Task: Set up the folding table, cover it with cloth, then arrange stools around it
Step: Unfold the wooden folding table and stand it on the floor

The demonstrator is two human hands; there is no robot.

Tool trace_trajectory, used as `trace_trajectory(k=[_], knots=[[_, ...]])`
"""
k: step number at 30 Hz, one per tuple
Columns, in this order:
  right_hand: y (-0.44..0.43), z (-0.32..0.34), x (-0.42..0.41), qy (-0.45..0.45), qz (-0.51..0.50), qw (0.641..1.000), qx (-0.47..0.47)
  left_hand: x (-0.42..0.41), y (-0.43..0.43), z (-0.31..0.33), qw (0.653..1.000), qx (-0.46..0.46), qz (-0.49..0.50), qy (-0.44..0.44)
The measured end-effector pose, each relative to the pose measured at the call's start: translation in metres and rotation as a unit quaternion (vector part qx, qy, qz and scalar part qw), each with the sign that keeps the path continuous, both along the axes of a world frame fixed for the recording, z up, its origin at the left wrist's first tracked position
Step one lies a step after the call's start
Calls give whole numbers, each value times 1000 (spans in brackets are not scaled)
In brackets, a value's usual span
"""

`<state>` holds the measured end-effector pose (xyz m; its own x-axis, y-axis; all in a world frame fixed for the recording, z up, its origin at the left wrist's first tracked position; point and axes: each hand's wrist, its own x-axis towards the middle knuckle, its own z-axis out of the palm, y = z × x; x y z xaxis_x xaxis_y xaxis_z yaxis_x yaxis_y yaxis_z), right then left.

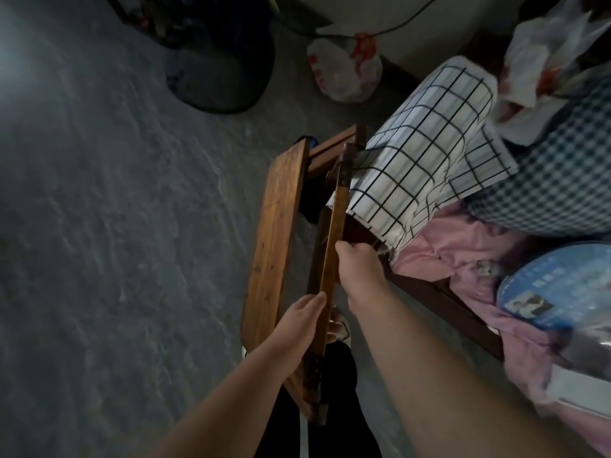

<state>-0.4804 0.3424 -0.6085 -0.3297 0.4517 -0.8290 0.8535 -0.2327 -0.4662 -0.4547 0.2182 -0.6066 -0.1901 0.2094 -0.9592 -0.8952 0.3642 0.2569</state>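
Head view: hands (358, 269) gripping, seemingly, table (276, 226) edge.

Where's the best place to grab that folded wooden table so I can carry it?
Probably its long top edge, from above. The folded wooden table stands on edge beside the bed, thin like a board, so fingers can wrap over it. The left hand and right hand both hold that edge, spaced apart, which should stop it swinging. The wooden bench crowds its left side.

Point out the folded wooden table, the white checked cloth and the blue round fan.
folded wooden table (334, 246): head view, upper edge.
white checked cloth (420, 153): head view, middle.
blue round fan (558, 282): head view, face.
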Motion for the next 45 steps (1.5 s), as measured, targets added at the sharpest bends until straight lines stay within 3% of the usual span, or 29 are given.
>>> trace_trajectory(k=[8,14,20,25,31,45], knots=[[-17,3,1,63,-120,979,-149,7,-4,2,998,-28,15,61],[-39,2,-21,91,-102,953,-270,-10,-41,10,993,-36,43,100],[-88,20,-45,83,-58,954,-282,-12,-85,22,985,-66,56,149],[-133,33,-47,73,-21,957,-280,12,-112,32,968,-112,128,183],[-189,58,-6,57,81,956,-278,71,-143,56,942,-75,278,173],[-401,109,130,64,228,926,-294,227,-312,80,856,-98,453,229]])
